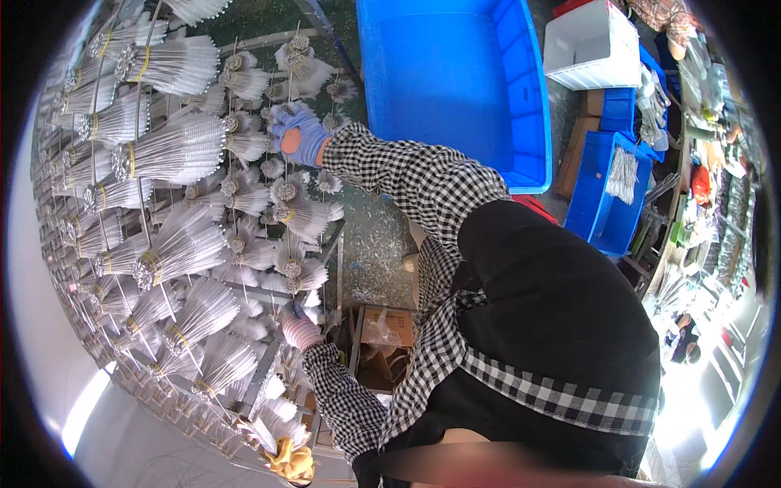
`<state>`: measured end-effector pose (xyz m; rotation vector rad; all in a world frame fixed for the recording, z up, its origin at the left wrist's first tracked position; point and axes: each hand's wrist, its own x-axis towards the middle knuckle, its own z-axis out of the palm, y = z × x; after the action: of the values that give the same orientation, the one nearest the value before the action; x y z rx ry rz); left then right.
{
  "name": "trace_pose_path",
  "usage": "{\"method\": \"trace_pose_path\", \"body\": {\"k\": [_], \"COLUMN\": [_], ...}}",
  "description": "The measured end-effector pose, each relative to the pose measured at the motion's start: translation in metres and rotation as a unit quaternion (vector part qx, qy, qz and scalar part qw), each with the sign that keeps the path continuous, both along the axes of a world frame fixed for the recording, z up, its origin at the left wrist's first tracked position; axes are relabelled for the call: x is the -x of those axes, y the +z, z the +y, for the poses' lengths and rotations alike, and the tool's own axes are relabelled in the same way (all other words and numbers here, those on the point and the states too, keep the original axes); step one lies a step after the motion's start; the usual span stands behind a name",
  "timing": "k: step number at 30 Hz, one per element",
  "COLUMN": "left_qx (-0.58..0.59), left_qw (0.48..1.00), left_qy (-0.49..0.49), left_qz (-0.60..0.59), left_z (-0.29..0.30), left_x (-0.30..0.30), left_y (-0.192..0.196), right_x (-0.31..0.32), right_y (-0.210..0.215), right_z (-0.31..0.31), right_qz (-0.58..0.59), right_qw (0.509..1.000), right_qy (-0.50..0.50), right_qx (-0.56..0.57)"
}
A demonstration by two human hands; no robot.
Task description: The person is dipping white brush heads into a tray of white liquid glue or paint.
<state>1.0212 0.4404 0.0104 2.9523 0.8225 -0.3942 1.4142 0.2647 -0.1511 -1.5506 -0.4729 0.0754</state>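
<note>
My right hand [298,137], in a blue striped glove that leaves a patch of skin bare, reaches to the rack at the upper left. Its fingers are spread beside bundles of thin white strands [244,138] hung on metal rods; nothing shows held in it. My left hand [301,331], in a pink striped glove, is lower, at the rack's near edge by another bundle [299,272]. Its fingers are mostly hidden and look dark at the tips, so its grip is unclear. Yellow bands tie many bundles, such as a large one [175,146].
A large blue bin [439,73] stands beside my right arm. Behind it are a white crate [592,49] and a smaller blue bin [598,191] with white strands inside. An open cardboard box [386,325] sits near my left forearm. A cluttered bench [708,163] runs along the right.
</note>
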Motion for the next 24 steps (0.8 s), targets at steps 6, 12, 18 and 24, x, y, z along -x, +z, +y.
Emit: {"method": "trace_pose_path", "body": {"k": [6,12,18,24], "left_qx": [0.017,0.010,-0.020,-0.008], "left_qw": [0.992,0.990,0.995,0.992], "left_qy": [0.118,0.136,0.097,0.104], "left_qz": [0.052,0.030,0.022,0.065], "left_z": [-0.011,-0.015,-0.007,-0.003], "left_x": [0.024,0.019,0.019,0.028], "left_y": [0.003,0.008,0.003,-0.002], "right_x": [0.042,0.055,0.090,0.161], "right_y": [0.067,0.093,0.125,0.136], "right_z": [0.004,-0.009,0.006,0.031], "right_qz": [-0.218,-0.254,-0.211,-0.307], "right_qw": [0.781,0.839,0.833,0.714], "right_qy": [0.084,0.151,0.266,0.326], "right_qx": [0.579,0.457,0.437,0.538]}}
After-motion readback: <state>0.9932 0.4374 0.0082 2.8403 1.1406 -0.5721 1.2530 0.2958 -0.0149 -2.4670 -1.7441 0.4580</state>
